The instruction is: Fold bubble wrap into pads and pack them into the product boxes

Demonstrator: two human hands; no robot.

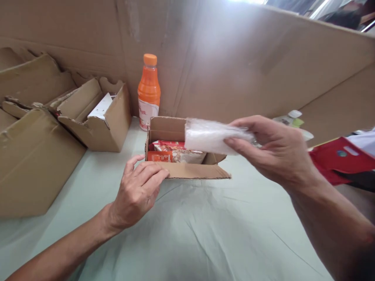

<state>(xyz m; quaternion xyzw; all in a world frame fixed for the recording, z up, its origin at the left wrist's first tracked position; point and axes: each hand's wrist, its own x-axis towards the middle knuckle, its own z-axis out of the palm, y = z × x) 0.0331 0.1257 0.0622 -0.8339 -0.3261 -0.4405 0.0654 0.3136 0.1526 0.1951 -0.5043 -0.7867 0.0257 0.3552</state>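
Note:
A small open cardboard box (193,170) sits on the pale green cloth, its front flap folded out toward me. Inside lie a red snack packet (166,145) and an orange and white packet (175,156). My left hand (140,186) grips the box at its front left corner, fingers curled over the flap. Over the box's right part, my right hand (272,146) pinches a whitish, see-through bundle of plastic wrap (209,136) between thumb and fingers. The bundle is slightly blurred and covers part of the box's back wall.
Behind the box stands an orange drink bottle (149,93). Several cardboard boxes are at the left, one holding a white item (101,106). A large cardboard panel (234,70) closes off the back. Right lie a clear bottle (293,117) and a red bag (341,158).

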